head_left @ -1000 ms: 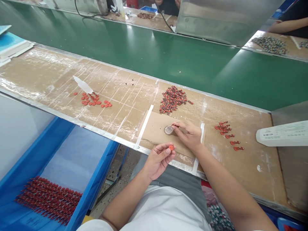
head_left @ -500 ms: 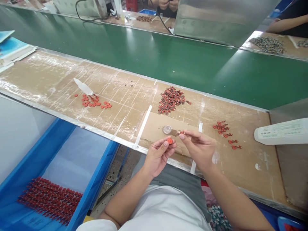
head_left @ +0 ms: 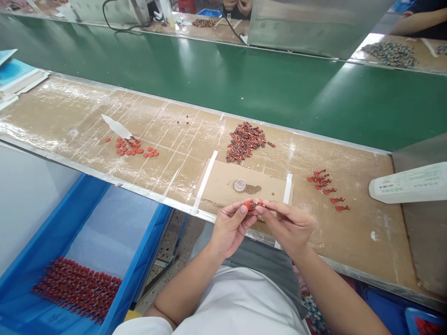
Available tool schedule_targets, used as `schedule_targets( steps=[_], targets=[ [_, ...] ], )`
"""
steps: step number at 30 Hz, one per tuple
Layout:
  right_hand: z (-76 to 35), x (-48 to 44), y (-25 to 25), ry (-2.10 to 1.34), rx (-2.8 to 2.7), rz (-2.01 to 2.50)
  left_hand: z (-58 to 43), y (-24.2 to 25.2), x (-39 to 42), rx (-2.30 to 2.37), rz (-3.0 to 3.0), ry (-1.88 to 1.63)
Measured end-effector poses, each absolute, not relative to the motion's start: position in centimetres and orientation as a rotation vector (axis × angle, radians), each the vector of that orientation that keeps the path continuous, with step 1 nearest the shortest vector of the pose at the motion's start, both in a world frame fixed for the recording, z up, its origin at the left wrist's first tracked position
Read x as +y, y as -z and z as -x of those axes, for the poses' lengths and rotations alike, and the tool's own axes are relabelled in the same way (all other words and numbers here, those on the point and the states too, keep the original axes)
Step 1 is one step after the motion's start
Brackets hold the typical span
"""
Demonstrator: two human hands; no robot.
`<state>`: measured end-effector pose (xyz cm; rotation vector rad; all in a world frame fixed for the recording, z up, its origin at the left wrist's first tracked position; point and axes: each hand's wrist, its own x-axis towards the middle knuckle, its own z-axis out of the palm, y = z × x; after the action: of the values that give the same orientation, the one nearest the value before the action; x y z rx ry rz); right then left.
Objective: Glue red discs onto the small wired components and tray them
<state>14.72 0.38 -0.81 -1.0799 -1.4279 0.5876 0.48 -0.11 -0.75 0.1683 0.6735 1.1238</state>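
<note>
My left hand (head_left: 230, 228) pinches a small red disc (head_left: 248, 204) between thumb and fingertips. In my right hand (head_left: 289, 225) is a small red and dark figurine (head_left: 259, 204), held at the fingertips, its near end meeting the disc. Both hands are close together above the front edge of a cardboard sheet (head_left: 223, 181). Just beyond them a small round clear container (head_left: 239, 185) sits beside a brown wet-looking stain. Farther back lies a pile of red and dark figurines (head_left: 244, 142). To the right, several figurines on red discs (head_left: 330, 191) lie in a row.
Loose red discs (head_left: 127, 147) lie at left beside a white pointed strip (head_left: 117, 126). A white bottle (head_left: 408, 188) lies at right. A blue bin (head_left: 139, 246) holds rows of red pieces. A green belt (head_left: 195, 70) runs behind; people's hands show beyond.
My right hand has brought the figurine left and down onto the disc in my left hand. Before, the two pieces were apart. The view has shifted slightly.
</note>
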Motion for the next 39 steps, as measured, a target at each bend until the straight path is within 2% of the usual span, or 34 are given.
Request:
schedule_targets(
  steps=[19, 39],
  targets=[
    [-14.6, 0.8, 0.5, -0.479, -1.546, 1.026, -0.6, 0.9, 0.0, 0.721, -0.154, -1.135],
    [-14.7, 0.9, -0.3, -0.547, -1.597, 0.982, 0.0, 0.6, 0.1, 0.802, -0.326, -1.178]
  ],
)
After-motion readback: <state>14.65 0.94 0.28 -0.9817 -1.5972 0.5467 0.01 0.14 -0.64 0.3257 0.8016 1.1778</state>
